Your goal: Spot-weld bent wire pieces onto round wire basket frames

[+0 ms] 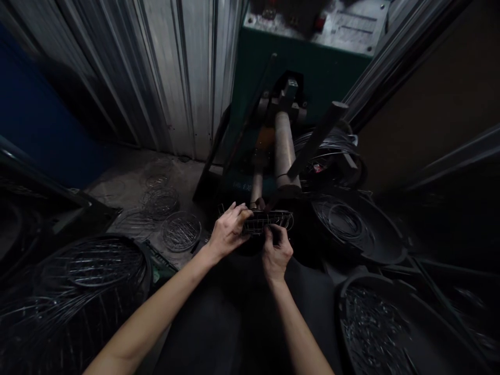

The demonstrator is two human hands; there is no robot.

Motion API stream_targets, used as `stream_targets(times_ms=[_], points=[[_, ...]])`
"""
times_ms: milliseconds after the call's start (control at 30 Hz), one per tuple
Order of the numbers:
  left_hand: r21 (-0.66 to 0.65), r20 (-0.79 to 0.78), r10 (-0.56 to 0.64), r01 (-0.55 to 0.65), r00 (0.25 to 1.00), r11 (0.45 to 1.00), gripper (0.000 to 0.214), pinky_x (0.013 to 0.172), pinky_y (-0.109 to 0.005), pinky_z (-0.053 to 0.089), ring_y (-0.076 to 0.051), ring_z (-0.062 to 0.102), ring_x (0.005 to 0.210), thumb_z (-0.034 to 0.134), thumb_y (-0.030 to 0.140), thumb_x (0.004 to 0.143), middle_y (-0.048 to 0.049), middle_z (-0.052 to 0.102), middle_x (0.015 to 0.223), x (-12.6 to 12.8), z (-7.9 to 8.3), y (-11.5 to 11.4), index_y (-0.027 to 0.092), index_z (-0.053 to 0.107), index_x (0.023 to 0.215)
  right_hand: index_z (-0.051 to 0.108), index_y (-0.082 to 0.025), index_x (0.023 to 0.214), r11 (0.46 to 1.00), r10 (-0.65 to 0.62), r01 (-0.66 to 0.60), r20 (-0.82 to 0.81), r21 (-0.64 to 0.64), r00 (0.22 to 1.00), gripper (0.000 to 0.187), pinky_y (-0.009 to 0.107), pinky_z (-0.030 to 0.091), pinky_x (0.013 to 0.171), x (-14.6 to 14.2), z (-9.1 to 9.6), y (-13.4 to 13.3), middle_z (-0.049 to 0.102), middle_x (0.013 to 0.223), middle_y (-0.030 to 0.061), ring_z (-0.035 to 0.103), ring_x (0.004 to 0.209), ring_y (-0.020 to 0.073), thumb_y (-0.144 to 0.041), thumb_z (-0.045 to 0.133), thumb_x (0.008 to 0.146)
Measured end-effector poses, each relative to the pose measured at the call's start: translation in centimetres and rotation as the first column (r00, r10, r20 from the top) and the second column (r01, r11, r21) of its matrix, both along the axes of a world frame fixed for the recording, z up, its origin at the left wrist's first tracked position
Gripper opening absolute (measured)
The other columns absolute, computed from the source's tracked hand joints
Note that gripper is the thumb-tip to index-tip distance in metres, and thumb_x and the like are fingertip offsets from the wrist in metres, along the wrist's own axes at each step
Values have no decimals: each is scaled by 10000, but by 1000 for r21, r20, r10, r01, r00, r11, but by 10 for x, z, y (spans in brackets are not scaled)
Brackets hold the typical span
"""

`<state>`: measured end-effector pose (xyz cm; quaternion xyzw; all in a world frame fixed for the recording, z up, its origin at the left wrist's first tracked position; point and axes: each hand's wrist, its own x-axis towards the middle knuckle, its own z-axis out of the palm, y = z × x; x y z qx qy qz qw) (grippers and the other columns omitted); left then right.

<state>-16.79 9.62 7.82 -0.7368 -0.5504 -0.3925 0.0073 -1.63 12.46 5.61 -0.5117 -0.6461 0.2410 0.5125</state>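
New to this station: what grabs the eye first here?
Likely the left hand and right hand, bright against the dark at lower centre, with a wire frame between them. Next, the green machine just beyond, its pale cylindrical arm reaching toward the person. Then the black tub at lower right, with many small shiny metal pieces in it.
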Motion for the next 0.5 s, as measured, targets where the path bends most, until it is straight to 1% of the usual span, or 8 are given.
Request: stream_targets(times_ms=[167,300,400,500], points=[[55,-45,-2,4,999,998,390,1086,-447,368,-219,507,1203,599,153,755,-111,561,1150,-3,-3,2,162,441,1112,608,-179,856,1000,16,-16,-26,21,1000,216,258,455,724,-2,-4,1,649,801,27,598,741,151,-378,523,863],[74,-59,-11,16,998,997,369,1089,-462,362,-229,502,1210,612,203,778,-115,556,1155,-5,-5,3,167,440,1102,601,-181,853,999,22,-21,-47,27,999,209,263,462,738,-2,-5,2,647,805,27,602,758,151,-370,514,869],[50,-61,-10,13,998,999,378,1103,-463,344,-223,483,1232,624,201,773,-103,557,1168,-6,-4,3,179,433,1099,600,-177,864,999,21,-19,-74,25,997,210,264,469,747,-4,-6,3,651,816,29,609,772,150,-366,508,875],[13,-76,7,-6,997,1000,397,1102,-468,348,-222,477,1240,636,188,750,-91,559,1173,-6,-3,4,193,430,1090,612,-176,875,999,22,-20,-65,32,998,209,266,475,760,-6,-5,3,661,830,29,616,772,147,-360,514,875]])
